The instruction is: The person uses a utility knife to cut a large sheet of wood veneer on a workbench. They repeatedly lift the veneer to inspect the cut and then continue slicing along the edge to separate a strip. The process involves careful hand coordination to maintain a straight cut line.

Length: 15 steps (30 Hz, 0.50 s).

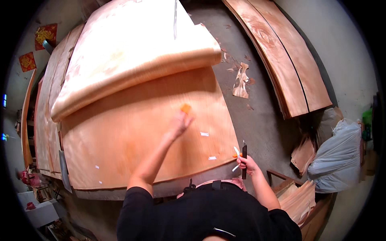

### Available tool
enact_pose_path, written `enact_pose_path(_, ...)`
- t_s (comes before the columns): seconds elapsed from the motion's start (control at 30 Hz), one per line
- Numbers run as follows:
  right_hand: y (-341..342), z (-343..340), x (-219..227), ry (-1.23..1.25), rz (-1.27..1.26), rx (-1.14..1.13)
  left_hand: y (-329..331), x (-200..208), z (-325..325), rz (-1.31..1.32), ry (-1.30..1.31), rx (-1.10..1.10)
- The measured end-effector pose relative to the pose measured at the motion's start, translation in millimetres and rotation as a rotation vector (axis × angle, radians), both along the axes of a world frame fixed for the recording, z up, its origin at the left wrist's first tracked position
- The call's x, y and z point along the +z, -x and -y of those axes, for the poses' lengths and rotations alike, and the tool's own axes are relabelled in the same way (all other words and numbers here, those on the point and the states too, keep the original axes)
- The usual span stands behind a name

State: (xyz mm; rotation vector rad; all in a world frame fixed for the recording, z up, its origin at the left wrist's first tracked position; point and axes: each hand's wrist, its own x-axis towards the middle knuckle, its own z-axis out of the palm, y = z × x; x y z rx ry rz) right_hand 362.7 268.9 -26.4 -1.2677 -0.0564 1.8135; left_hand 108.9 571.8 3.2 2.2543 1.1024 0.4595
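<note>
A wide sheet of wood veneer point(152, 148) lies before me, and a second sheet point(136, 68) is folded back over its far part in a thick curl. My left hand point(181, 123), a little blurred, reaches over the lower sheet. At its fingertips is a small orange flat piece point(185, 108), pressed on the veneer or just above it. My right hand point(248, 165), by the sheet's near right corner, is closed around a long black bar-shaped tool point(244, 150) with a thin tip. A bent white strip point(236, 151) and something orange also show at those fingers.
Small white tape pieces point(204, 134) stick to the veneer. A tall veneer stack point(281, 56) stands at the right, past a floor strip with a torn scrap point(241, 82). A pale plastic bag point(335, 156) and offcuts point(299, 201) sit at right. More sheets point(50, 116) stand left.
</note>
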Motion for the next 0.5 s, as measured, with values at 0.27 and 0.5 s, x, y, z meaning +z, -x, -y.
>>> enact_pose_path(0.27, -10.0, -70.3, 5.7, -0.101, -0.049, 0.095, -18.5, 34.6, -196.7, -0.391, -0.518, 0.249)
enact_pose_path(0.5, -38.0, -89.5, 11.6, -0.102, -0.092, 0.053, -39.9, 16.2, -218.6, -0.682, -0.367, 0.353)
